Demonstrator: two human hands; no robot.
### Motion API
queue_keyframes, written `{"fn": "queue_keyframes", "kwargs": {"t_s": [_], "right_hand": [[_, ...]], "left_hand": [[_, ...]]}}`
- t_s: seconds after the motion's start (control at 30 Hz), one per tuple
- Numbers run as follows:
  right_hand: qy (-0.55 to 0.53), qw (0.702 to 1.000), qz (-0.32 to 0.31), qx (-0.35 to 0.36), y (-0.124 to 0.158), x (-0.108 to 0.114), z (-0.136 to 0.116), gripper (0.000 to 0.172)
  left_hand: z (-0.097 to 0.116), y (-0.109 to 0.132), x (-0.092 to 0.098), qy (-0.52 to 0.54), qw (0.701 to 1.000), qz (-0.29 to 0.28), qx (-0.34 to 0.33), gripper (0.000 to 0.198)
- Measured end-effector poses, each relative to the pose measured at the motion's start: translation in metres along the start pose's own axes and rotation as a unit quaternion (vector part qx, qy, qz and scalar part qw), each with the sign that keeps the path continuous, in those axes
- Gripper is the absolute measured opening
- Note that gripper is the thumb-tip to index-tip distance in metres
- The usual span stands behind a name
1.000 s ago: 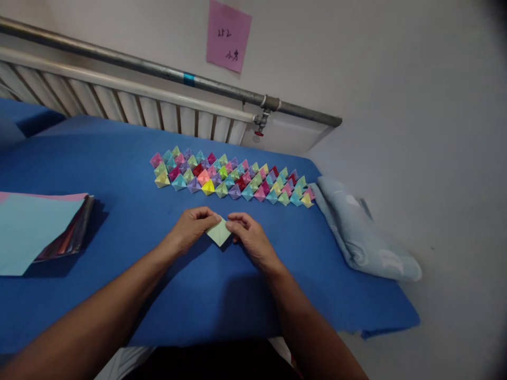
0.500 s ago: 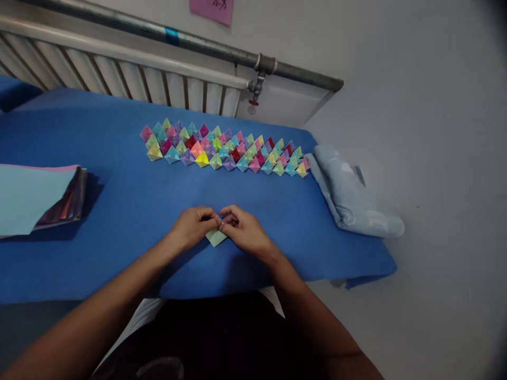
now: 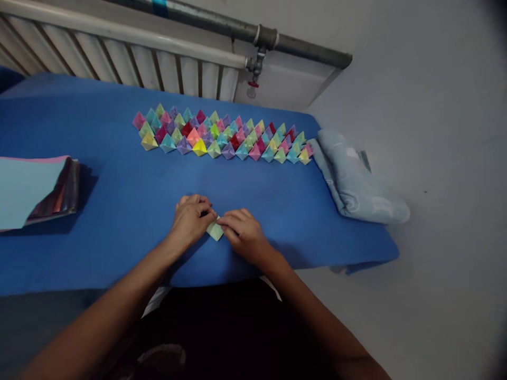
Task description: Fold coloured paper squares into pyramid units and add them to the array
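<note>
A small pale green piece of folded paper (image 3: 215, 231) lies on the blue cloth, its lower corner pointing toward me. My left hand (image 3: 193, 217) is closed on its upper left edge, thumb and fingertips pressed together there. From the other side my right hand (image 3: 243, 232) pinches the upper right edge, index finger and thumb near the top corner. The paper's upper part is hidden under the fingers. Beyond my hands, several rows of colourful folded paper pieces (image 3: 214, 149) stand close together on the cloth.
A stack of coloured paper sheets (image 3: 29, 190) lies at the left. A folded light blue blanket (image 3: 356, 184) sits at the right end of the blue-covered table (image 3: 130, 211). Behind stand a white radiator (image 3: 146, 60) and a metal pipe (image 3: 214, 22) with a red-handled valve (image 3: 253, 83).
My fingers have shifted on the green paper; the right index finger now stretches along its upper edge and the left fingers are spread further up. The view has tilted slightly downward.
</note>
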State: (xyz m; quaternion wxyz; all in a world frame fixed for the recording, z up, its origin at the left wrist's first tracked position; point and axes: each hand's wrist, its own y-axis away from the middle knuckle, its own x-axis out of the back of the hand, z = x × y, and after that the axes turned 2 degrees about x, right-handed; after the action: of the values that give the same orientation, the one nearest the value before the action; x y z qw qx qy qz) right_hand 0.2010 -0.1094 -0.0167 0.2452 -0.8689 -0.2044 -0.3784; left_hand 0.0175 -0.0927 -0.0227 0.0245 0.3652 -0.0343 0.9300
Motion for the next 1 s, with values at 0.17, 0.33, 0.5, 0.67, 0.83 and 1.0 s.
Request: {"fn": "queue_keyframes", "kwargs": {"t_s": [0.17, 0.33, 0.5, 0.67, 0.83, 1.0], "right_hand": [[0.086, 0.995, -0.033, 0.036, 0.002, -0.001, -0.001, 0.026], [0.119, 0.990, -0.058, 0.045, 0.002, 0.001, -0.001, 0.027], [0.135, 0.987, -0.075, 0.034, 0.002, 0.001, -0.001, 0.028], [0.136, 0.986, -0.085, 0.045, 0.000, 0.002, 0.000, 0.029], [0.147, 0.985, -0.075, 0.057, 0.000, 0.002, 0.001, 0.027], [0.142, 0.985, -0.079, 0.060, 0.000, 0.002, 0.001, 0.023]], "left_hand": [[-0.001, 0.001, 0.000, -0.008, 1.000, -0.002, -0.005, 0.017], [-0.002, 0.003, -0.001, -0.022, 1.000, 0.004, -0.020, 0.015], [-0.005, 0.005, -0.004, -0.029, 0.999, 0.023, -0.037, 0.011], [-0.004, -0.002, 0.002, -0.033, 0.998, 0.032, -0.037, 0.003], [-0.003, 0.006, 0.016, -0.053, 0.987, 0.045, -0.146, 0.023], [-0.007, 0.022, 0.015, -0.082, 0.962, -0.051, -0.254, 0.035]]}}
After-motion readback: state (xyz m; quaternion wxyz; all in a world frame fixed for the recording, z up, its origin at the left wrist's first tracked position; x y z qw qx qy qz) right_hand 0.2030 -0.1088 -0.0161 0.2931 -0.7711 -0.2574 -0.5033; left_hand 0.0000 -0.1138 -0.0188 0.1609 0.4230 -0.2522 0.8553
